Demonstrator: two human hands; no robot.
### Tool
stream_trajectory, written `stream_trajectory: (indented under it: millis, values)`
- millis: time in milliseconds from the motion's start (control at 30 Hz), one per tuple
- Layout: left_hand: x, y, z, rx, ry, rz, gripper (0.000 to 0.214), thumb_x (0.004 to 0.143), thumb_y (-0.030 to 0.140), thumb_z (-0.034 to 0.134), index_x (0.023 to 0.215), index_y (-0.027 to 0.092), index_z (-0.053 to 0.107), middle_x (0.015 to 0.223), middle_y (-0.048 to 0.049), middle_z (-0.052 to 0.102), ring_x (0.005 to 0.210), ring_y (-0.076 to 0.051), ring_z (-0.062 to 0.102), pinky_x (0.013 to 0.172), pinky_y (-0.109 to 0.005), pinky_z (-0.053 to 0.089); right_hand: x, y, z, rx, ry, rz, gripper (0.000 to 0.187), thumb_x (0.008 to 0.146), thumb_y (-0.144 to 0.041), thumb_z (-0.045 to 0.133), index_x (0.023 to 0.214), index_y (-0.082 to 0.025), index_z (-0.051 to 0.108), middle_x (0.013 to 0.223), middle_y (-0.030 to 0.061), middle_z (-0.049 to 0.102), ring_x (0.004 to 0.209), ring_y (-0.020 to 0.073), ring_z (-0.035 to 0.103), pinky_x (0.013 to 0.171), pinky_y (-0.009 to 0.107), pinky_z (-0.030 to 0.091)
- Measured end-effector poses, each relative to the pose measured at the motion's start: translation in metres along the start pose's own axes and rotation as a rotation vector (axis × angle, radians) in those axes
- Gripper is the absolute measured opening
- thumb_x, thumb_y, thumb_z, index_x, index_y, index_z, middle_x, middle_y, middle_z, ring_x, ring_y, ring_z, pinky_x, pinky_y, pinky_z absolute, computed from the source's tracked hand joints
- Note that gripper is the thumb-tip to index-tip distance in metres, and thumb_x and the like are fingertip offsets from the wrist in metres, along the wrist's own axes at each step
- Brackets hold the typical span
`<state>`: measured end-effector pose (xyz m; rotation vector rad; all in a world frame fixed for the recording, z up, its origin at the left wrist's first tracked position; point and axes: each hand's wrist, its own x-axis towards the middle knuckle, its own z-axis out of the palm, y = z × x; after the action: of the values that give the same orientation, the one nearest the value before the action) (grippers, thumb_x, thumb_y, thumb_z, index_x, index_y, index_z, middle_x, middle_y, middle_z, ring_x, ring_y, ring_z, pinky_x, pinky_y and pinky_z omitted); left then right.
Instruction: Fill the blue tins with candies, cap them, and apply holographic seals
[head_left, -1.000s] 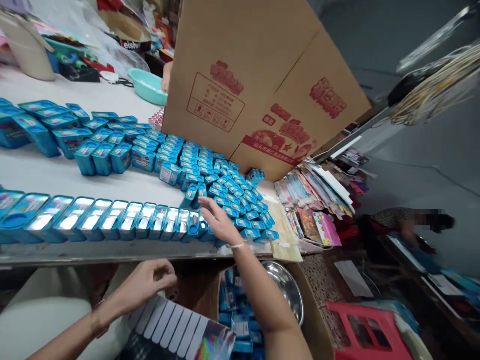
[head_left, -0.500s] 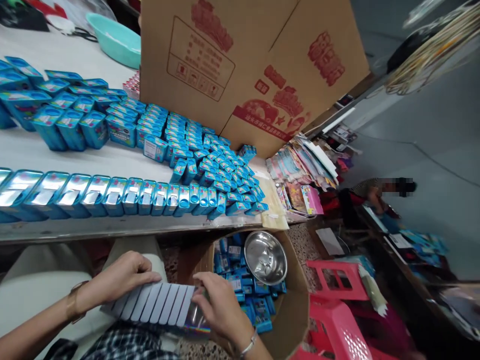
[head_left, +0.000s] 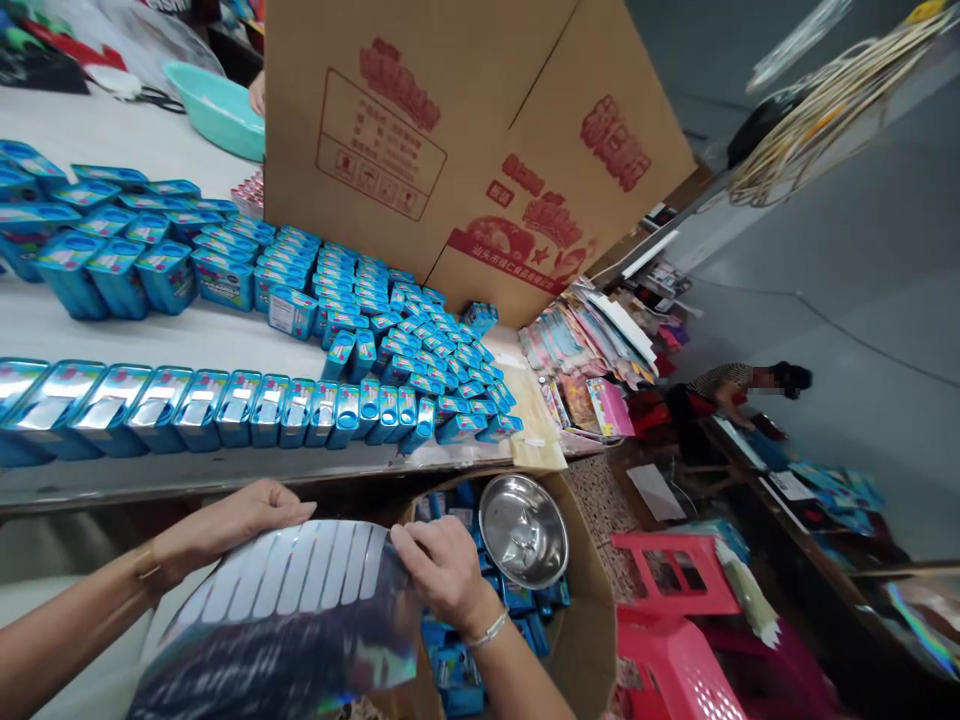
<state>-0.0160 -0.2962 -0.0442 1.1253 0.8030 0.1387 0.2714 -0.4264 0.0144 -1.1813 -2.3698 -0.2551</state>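
Between my hands a sticker sheet [head_left: 300,575] bends upward, with a row of long pale labels across its upper part and a dark, shiny lower part. My left hand [head_left: 251,515] pinches its upper left edge. At the upper right corner my right hand [head_left: 442,565] grips it, thumb and fingers closed. Just beyond, a row of blue tins [head_left: 251,405] stands along the table's near edge, several with silvery strips on their facing sides. More blue tins [head_left: 292,270] are packed behind them.
Under the table edge, a cardboard carton [head_left: 589,600] holds blue tins and a steel bowl [head_left: 523,530]. A large printed box [head_left: 450,130] stands on the table [head_left: 225,465]. Also there are a turquoise basin [head_left: 217,110], red stools [head_left: 675,650] and another person [head_left: 724,385] at right.
The sheet has come up and tilted, so more of its dark lower part shows. Both my hands have risen slightly, and the right now grips the corner. Another hand appears by the basin.
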Motion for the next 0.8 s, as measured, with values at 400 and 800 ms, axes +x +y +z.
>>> stream_trajectory:
  millis: [400,800]
  values:
    - [0.006,0.026,0.011,-0.137,-0.034,-0.001,0.059,0.073,0.064,0.068,0.047,0.02,0.038,0.041,0.0077,0.027,0.04,-0.004,0.013,0.046,-0.026,0.005,0.021,0.029,-0.028,-0.119,-0.031,-0.141,0.038,0.09,-0.012,0.06,0.128,-0.016,0.06,0.086,0.006,0.07,0.074,0.0178,0.06,0.062,0.034,0.044]
    - [0.019,0.024,0.014,-0.282,-0.053,0.002,0.054,0.073,0.059,0.072,0.048,0.015,0.055,0.041,0.004,0.042,0.039,-0.005,0.023,0.045,-0.025,0.009,0.03,0.038,-0.027,-0.077,-0.034,-0.05,0.033,0.089,-0.008,0.054,0.116,-0.025,0.062,0.101,0.0064,0.07,0.083,0.0178,0.059,0.07,0.034,0.043]
